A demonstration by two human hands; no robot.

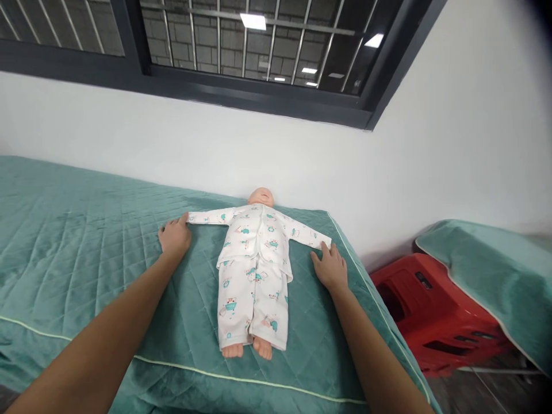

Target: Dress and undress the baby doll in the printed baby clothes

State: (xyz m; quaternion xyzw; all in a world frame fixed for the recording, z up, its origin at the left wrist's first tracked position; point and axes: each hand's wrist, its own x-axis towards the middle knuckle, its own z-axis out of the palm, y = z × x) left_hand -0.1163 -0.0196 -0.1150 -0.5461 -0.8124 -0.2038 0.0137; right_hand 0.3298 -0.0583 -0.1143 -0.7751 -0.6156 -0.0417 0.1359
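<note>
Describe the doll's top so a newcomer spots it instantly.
Below the dark-framed window, find the green quilted cover and the doll lying on it. The white printed top covers its torso, with the left hand and right hand at the sleeve ends. Unlike the similarly printed trousers, it has long sleeves spread sideways.

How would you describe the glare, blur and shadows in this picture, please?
In the head view, bright rectangles, apparently reflected lights, show in the window; a dark, blurred patch covers the upper right corner; soft shadow falls on the wall beside the red plastic furniture; the doll looks reasonably sharp.
</note>
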